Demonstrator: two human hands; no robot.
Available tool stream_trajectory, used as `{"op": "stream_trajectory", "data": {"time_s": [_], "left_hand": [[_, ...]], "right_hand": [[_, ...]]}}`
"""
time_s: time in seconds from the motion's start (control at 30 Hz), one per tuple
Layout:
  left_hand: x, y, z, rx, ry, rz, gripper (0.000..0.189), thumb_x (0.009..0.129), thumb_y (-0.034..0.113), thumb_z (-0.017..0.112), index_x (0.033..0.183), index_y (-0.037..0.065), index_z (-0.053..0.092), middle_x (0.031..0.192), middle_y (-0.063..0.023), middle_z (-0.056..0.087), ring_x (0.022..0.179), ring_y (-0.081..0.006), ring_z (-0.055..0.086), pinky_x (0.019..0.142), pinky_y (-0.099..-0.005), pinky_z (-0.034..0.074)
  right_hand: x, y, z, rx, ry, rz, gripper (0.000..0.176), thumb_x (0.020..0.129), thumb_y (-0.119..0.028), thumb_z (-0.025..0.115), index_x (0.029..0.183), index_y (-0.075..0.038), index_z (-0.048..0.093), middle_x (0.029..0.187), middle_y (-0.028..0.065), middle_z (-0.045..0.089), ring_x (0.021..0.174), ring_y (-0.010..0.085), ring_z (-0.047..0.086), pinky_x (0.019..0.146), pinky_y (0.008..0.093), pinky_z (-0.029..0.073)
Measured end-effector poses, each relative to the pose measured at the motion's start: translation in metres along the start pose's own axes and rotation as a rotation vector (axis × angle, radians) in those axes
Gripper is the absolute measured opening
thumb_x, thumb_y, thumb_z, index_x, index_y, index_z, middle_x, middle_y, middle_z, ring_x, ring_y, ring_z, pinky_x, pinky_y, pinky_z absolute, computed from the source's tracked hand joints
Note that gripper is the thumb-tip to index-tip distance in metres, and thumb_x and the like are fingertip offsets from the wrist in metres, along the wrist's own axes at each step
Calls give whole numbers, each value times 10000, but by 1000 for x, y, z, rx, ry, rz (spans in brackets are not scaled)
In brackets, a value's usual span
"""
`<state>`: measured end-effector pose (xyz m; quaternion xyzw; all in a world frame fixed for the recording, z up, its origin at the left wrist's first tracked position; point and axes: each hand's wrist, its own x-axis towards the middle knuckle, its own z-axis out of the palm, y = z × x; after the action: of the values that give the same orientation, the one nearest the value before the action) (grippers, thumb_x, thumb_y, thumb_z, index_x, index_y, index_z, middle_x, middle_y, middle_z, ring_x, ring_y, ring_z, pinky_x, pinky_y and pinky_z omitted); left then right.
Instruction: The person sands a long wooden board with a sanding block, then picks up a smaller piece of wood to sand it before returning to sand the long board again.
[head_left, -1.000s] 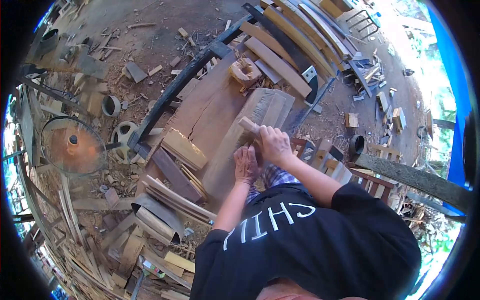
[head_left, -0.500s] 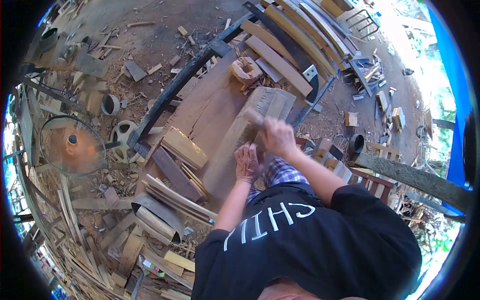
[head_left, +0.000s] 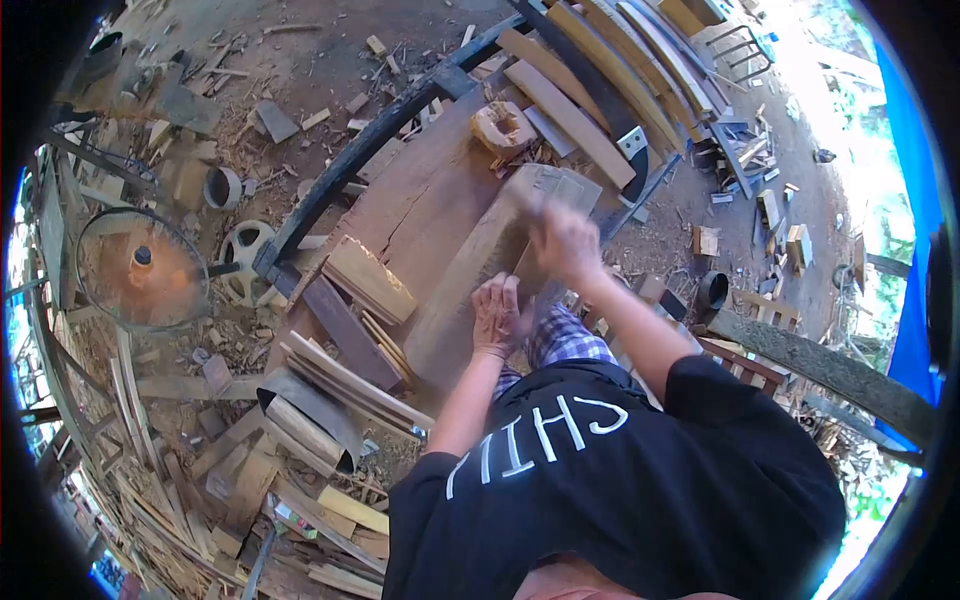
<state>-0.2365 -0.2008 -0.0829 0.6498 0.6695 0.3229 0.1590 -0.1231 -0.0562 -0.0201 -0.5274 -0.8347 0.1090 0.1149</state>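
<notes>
A thick wooden beam [head_left: 470, 275] lies at a slant in front of me, its far end close to a hollowed wood block [head_left: 503, 128]. My right hand [head_left: 568, 245] is closed around a tool with a blurred, blocky head, which looks like a mallet [head_left: 524, 190]; the head is over the beam's far part. On the beam's near side is my left hand [head_left: 497, 308], fingers bent and together. What those fingers grip, if anything, is hidden. The beam rests on a wide, cracked wooden slab [head_left: 400, 225].
Short boards [head_left: 370, 280] lie left of the beam, with a dark plank [head_left: 350, 335] beside them. Long timbers [head_left: 620, 80] are stacked at the far right. A round fan [head_left: 143, 268] stands at the left. Wood scraps cover the ground.
My right hand and the blurred tool have shifted; the tool's head is now farther up along the beam. My left hand stays nearly in place. The whole view has shifted slightly.
</notes>
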Motion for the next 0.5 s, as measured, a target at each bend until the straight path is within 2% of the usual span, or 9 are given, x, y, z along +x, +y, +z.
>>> {"op": "stream_trajectory", "data": {"time_s": [0.03, 0.13, 0.2, 0.27, 0.33, 0.4, 0.43, 0.47, 0.5], "left_hand": [[3, 0, 0, 9, -1, -12, 539, 795, 258, 722, 1224, 72, 454, 1201, -157, 526, 1118, -342, 509, 953, -480, 376], [0, 0, -2, -19, -15, -7, 533, 794, 256, 720, 1220, 74, 457, 1198, -157, 527, 1117, -338, 511, 955, -476, 378], [1, 1, -1, -22, 1, -7, 527, 795, 257, 718, 1217, 74, 460, 1198, -158, 527, 1115, -336, 511, 953, -474, 379], [2, 0, -2, -19, 14, 11, 531, 795, 260, 718, 1219, 73, 460, 1199, -158, 526, 1114, -337, 511, 951, -475, 379], [1, -1, -1, -24, 22, 21, 534, 795, 262, 718, 1221, 72, 459, 1201, -158, 526, 1112, -337, 511, 950, -475, 379], [-5, -4, 3, 59, -116, -57, 544, 794, 266, 719, 1228, 71, 457, 1201, -157, 524, 1110, -337, 512, 948, -475, 378], [-3, -4, 4, 46, -30, -7, 541, 798, 270, 718, 1229, 71, 458, 1198, -155, 523, 1109, -338, 510, 946, -476, 377], [-5, -4, 6, 45, -45, -28, 541, 798, 270, 718, 1229, 71, 458, 1198, -155, 523, 1109, -338, 510, 946, -476, 377], [-3, 0, 1, 11, -39, -25, 526, 805, 270, 709, 1226, 70, 464, 1207, -148, 519, 1118, -332, 508, 951, -475, 380]], "right_hand": [[26, 12, 5, -62, 45, 96, 334, 857, -233, 646, 1113, -61, 516, 919, 174, 639, 807, 372, 662, 699, 527, 516], [89, 32, -6, -79, -43, 248, 323, 884, -241, 643, 1104, -55, 498, 924, 190, 649, 881, 388, 663, 736, 543, 513], [83, 28, 0, -142, 16, 254, 332, 885, -249, 640, 1112, -52, 498, 948, 186, 650, 887, 382, 667, 744, 536, 517], [40, 9, 12, -88, 109, 180, 334, 871, -250, 644, 1100, -50, 504, 945, 173, 646, 853, 376, 663, 738, 524, 519], [-17, -22, 12, -61, -101, 88, 324, 852, -248, 649, 1068, -46, 514, 920, 166, 637, 822, 372, 652, 726, 515, 518], [-22, -23, -1, -28, -122, 36, 322, 845, -244, 651, 1064, -49, 516, 914, 167, 631, 818, 374, 645, 725, 515, 516], [-25, -23, -2, 17, -149, -19, 321, 837, -240, 653, 1061, -52, 518, 907, 169, 625, 814, 376, 638, 723, 515, 514], [-5, -1, 6, 12, -70, -23, 313, 848, -244, 649, 1064, -56, 521, 909, 178, 628, 840, 388, 643, 732, 526, 512], [21, 9, 4, -19, -39, 108, 317, 864, -251, 644, 1079, -54, 520, 920, 189, 637, 859, 399, 651, 738, 544, 507]]}}
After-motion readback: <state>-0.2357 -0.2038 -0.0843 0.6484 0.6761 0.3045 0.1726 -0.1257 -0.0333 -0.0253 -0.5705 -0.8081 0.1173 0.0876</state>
